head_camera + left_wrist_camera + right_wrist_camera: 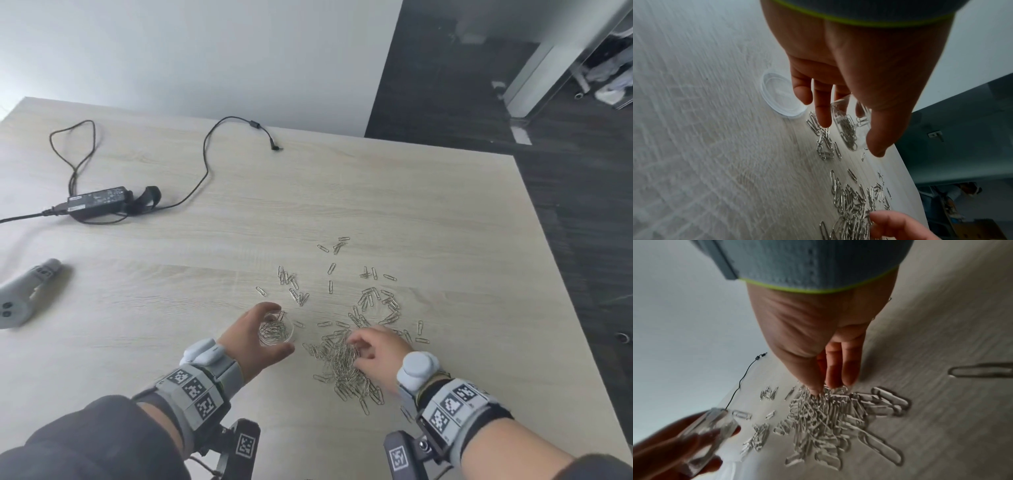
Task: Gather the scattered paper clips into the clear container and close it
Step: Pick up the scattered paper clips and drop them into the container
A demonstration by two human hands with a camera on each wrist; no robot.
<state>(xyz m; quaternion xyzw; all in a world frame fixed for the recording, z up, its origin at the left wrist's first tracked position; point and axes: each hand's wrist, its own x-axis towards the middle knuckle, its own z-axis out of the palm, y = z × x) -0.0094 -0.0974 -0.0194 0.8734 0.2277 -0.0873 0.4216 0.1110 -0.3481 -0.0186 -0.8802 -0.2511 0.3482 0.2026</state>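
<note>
Centrally, the right hand [378, 353] has its thumb and fingertips [838, 381] drawn together into the top of the densest heap of paper clips [342, 363]; whether a clip is already pinched between them cannot be told. Working at the heap, rather than at stray clips, would yield several per pick. The left hand [253, 339] curls its fingers and thumb round the clear container [275, 330], held just left of the heap with its open mouth tipped toward the right hand, presumably to keep each transfer short. A small number of clips already lie inside. The round clear lid [777, 95] lies flat on the table beyond the left fingers, in the left wrist view only, so closing is judged well off. Most clips remain outside: looser groups [376, 305] lie farther out, a few well apart at the far edge of the scatter. All rests on a pale wood-grain table [171, 274]. Well to the left sit a black power adapter [97, 202] with its looping cable and a grey handheld controller [24, 298]. Beyond the table stand a white wall and dark flooring.
</note>
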